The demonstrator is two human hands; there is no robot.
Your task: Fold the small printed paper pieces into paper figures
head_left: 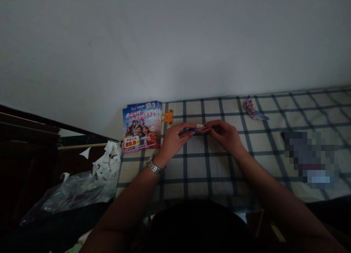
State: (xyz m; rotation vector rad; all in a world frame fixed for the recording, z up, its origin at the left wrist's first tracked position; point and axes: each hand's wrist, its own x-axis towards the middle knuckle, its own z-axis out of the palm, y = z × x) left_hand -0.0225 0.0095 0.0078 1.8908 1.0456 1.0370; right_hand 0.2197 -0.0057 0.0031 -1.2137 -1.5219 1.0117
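Between my two hands, just above the checked cloth, is a small folded piece of printed paper (199,129), blue, red and white. My left hand (173,139), with a metal watch (155,164) on its wrist, pinches the left end. The right end is pinched between the thumb and fingers of my right hand (225,135). Fingers hide part of the paper, so its full shape does not show. Left of my left hand lies a stack of glossy printed flyers (142,127). Another folded paper piece (252,109) in similar colours rests at the back right.
The checked cloth (192,172) covers the table, which meets a white wall (175,44). An orange cartoon cutout (168,117) lies beside the flyers. At right is a dark pixelated object (304,150). A clear plastic bag (79,191) and torn paper (109,158) are at lower left.
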